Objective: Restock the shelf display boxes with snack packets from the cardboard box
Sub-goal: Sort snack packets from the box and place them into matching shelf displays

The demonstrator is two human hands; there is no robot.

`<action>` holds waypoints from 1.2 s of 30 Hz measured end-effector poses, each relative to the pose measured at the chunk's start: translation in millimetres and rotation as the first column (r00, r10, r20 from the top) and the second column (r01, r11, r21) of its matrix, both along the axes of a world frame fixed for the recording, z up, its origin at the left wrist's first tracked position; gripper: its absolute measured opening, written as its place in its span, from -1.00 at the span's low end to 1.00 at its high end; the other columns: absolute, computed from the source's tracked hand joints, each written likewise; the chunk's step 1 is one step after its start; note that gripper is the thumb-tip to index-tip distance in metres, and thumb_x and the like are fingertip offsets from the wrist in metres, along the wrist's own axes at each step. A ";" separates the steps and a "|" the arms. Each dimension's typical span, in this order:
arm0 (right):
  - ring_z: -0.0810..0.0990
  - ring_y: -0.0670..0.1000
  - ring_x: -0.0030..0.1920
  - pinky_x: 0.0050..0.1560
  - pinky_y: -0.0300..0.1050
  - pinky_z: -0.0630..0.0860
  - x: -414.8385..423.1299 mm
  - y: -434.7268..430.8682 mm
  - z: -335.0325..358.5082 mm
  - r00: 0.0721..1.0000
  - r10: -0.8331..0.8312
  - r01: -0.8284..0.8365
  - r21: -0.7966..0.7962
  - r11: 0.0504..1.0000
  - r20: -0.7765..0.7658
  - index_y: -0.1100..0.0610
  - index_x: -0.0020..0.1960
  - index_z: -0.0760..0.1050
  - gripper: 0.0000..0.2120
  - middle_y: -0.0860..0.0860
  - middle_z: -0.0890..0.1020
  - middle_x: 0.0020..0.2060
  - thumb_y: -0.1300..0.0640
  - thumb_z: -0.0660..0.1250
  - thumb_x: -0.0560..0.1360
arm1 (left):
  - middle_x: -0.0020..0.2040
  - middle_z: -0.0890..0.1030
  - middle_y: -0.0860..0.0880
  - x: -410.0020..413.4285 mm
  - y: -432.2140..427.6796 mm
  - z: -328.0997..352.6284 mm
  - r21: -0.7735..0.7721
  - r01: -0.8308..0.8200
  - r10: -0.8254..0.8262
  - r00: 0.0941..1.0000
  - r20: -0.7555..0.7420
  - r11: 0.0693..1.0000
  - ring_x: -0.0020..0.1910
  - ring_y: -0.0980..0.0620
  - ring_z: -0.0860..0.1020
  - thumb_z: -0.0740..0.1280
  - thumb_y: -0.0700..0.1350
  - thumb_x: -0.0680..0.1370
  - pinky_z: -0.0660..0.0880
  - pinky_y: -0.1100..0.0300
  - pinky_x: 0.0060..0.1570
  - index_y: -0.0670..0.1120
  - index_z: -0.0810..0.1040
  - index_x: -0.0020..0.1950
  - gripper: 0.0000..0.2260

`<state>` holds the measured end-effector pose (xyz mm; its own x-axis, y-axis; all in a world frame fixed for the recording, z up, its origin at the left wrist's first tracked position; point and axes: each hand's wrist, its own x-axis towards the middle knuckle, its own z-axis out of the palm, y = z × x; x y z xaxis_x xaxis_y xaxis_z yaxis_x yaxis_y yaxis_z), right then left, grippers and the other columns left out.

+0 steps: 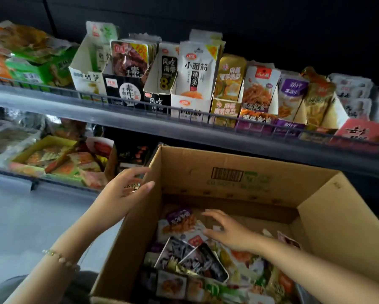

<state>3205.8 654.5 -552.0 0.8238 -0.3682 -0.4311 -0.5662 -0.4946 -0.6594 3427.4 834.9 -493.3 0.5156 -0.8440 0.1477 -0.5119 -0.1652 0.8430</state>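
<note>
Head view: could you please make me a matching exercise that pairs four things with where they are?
Things:
1. left hand
2. right hand
3. bracelet
4. red box

Places:
A. inside the cardboard box, over the packets
B. far right of the upper shelf
C. round a wrist
D. outside the cardboard box, by its far left corner

Pairs: 1-D, 2-A, 3-C, 4-B

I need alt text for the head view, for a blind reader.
A person's open right hand hovers over mixed snack packets inside an open brown cardboard box, the open left hand at its left edge. Above, a dark shelf holds upright display boxes.
</note>
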 end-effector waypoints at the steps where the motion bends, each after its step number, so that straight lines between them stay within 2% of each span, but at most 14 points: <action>1: 0.19 -0.03 0.47 0.27 -0.30 0.24 1.7 3.0 -4.9 0.998 0.003 -0.002 0.026 1.000 -0.059 -0.01 0.51 0.14 -0.43 -0.05 0.14 0.50 -0.11 0.21 0.58 | 0.21 0.55 0.10 -2.0 -0.1 0.2 -0.007 -0.006 0.006 1.000 -0.020 1.000 0.19 0.22 0.52 0.28 0.20 0.43 0.54 0.10 0.14 0.16 0.48 0.30 -0.55; 3: 0.29 -0.01 0.40 0.23 -0.34 0.31 3.9 6.0 -11.2 0.991 0.005 0.007 0.091 0.996 -0.133 0.05 0.51 0.12 -0.40 0.01 0.22 0.47 -0.10 0.24 0.57 | 0.20 0.56 0.12 -5.0 0.6 -0.2 -0.015 -0.019 0.018 0.999 -0.048 1.000 0.17 0.25 0.52 0.27 0.20 0.43 0.52 0.22 0.08 0.18 0.48 0.28 -0.58; 6: 0.38 -0.06 0.27 -0.02 -0.58 0.32 8.6 5.6 -19.2 0.984 -0.012 0.043 0.171 0.984 -0.178 0.17 0.48 0.14 -0.42 -0.01 0.37 0.26 0.06 0.31 0.56 | 0.20 0.55 0.14 -8.3 0.4 -0.1 -0.017 -0.032 0.031 0.997 -0.073 0.999 0.16 0.26 0.52 0.26 0.21 0.42 0.49 0.31 0.05 0.15 0.48 0.29 -0.55; 9: 0.43 0.03 0.34 0.26 -0.33 0.34 16.2 6.1 -42.4 0.982 -0.015 0.045 0.160 0.986 -0.186 0.11 0.42 0.25 -0.39 0.01 0.46 0.30 0.07 0.45 0.47 | 0.26 0.50 0.13 -9.7 -1.0 0.2 0.009 -0.048 0.049 0.997 -0.055 0.999 0.18 0.25 0.49 0.24 0.24 0.42 0.41 0.43 0.01 0.11 0.46 0.33 -0.50; 11: 0.49 0.05 0.28 0.31 -0.11 0.41 20.6 8.3 -63.7 0.983 -0.103 0.126 0.149 0.981 -0.155 0.13 0.36 0.36 -0.40 0.07 0.52 0.26 0.07 0.51 0.41 | 0.29 0.48 0.12 -10.5 -1.6 1.0 0.017 -0.054 0.054 0.998 -0.029 0.998 0.18 0.25 0.48 0.23 0.25 0.42 0.40 0.42 0.01 0.11 0.46 0.33 -0.50; 14: 0.44 0.04 0.29 0.16 -0.25 0.40 25.2 17.5 -78.3 0.979 -0.175 0.183 0.076 0.980 -0.110 0.15 0.42 0.29 -0.29 0.08 0.42 0.32 0.07 0.53 0.39 | 0.30 0.48 0.09 -12.0 -1.1 1.8 0.014 -0.062 0.063 0.997 -0.036 0.998 0.21 0.18 0.48 0.24 0.24 0.42 0.46 0.27 0.12 0.10 0.46 0.32 -0.50; 16: 0.35 0.06 0.36 0.18 -0.25 0.36 23.4 23.1 -82.6 0.983 -0.173 0.175 0.035 0.984 -0.061 0.06 0.47 0.21 -0.23 0.05 0.31 0.36 0.03 0.53 0.39 | 0.30 0.48 0.08 -12.6 -0.9 2.7 0.013 -0.067 0.068 0.997 -0.034 0.998 0.22 0.16 0.48 0.24 0.23 0.42 0.46 0.23 0.15 0.09 0.46 0.33 -0.49; 19: 0.33 0.07 0.35 0.24 -0.21 0.37 16.7 26.1 -88.3 0.996 -0.083 0.084 0.018 0.996 -0.035 -0.12 0.25 0.37 -0.49 0.08 0.30 0.34 0.01 0.52 0.39 | 0.31 0.47 0.08 -13.2 -0.7 3.5 0.015 -0.061 0.061 0.998 -0.019 0.998 0.23 0.14 0.47 0.22 0.25 0.42 0.46 0.24 0.14 0.08 0.45 0.34 -0.47; 22: 0.55 -0.04 -0.04 -0.08 -0.25 0.50 16.3 22.2 -85.3 0.995 -0.068 0.080 0.165 0.983 -0.076 0.09 0.07 0.55 -0.73 0.06 0.54 0.07 0.09 0.51 0.41 | 0.31 0.47 0.08 -13.1 -1.1 3.2 0.016 -0.063 0.063 0.998 -0.014 0.998 0.22 0.14 0.48 0.22 0.25 0.42 0.44 0.32 0.07 0.08 0.45 0.34 -0.47; 24: 0.55 -0.12 -0.26 -0.24 -0.26 0.50 17.1 21.1 -78.5 0.995 -0.084 0.095 0.232 0.968 -0.059 0.18 -0.11 0.58 -0.85 0.00 0.58 -0.20 0.14 0.50 0.41 | 0.32 0.47 0.08 -13.7 -1.6 2.8 0.022 -0.058 0.058 0.998 -0.011 0.998 0.22 0.14 0.48 0.22 0.25 0.42 0.43 0.36 0.03 0.08 0.45 0.35 -0.46; 27: 0.48 -0.23 -0.40 -0.27 -0.31 0.39 16.7 20.6 -69.5 0.996 -0.077 0.087 0.261 0.961 -0.046 0.08 -0.36 0.48 -0.75 -0.13 0.49 -0.42 0.14 0.49 0.43 | 0.33 0.46 0.07 -12.9 -1.6 2.4 0.033 -0.061 0.061 0.998 -0.013 0.998 0.22 0.13 0.48 0.22 0.25 0.42 0.43 0.37 0.01 0.08 0.45 0.34 -0.47; 29: 0.48 -0.22 -0.35 -0.22 -0.27 0.38 11.4 16.8 -61.9 0.995 -0.093 0.099 0.244 0.965 -0.037 0.13 -0.34 0.46 -0.74 -0.07 0.51 -0.36 0.13 0.47 0.45 | 0.32 0.47 0.07 -11.9 -1.7 2.3 0.035 -0.058 0.059 0.998 -0.017 0.998 0.22 0.13 0.48 0.22 0.23 0.44 0.43 0.38 0.01 0.08 0.45 0.34 -0.49; 32: 0.61 -0.04 -0.18 -0.17 -0.21 0.49 0.3 3.9 -37.2 0.976 -0.218 0.213 0.223 0.951 0.001 0.17 -0.23 0.49 -0.80 0.13 0.64 -0.14 0.11 0.45 0.46 | 0.31 0.47 0.07 -11.7 -0.6 2.3 0.040 -0.043 0.044 0.999 -0.020 0.998 0.22 0.14 0.48 0.23 0.23 0.44 0.46 0.33 0.02 0.08 0.45 0.34 -0.49; 36: 0.64 -0.04 -0.24 -0.23 -0.20 0.54 -18.2 -13.0 11.9 0.909 -0.386 0.342 0.248 0.906 0.158 0.14 -0.27 0.40 -0.77 0.10 0.68 -0.17 0.16 0.42 0.48 | 0.31 0.47 0.05 -6.8 1.9 4.1 0.051 -0.045 0.043 0.999 0.031 0.998 0.26 0.14 0.46 0.23 0.26 0.45 0.48 0.07 0.21 0.10 0.43 0.36 -0.49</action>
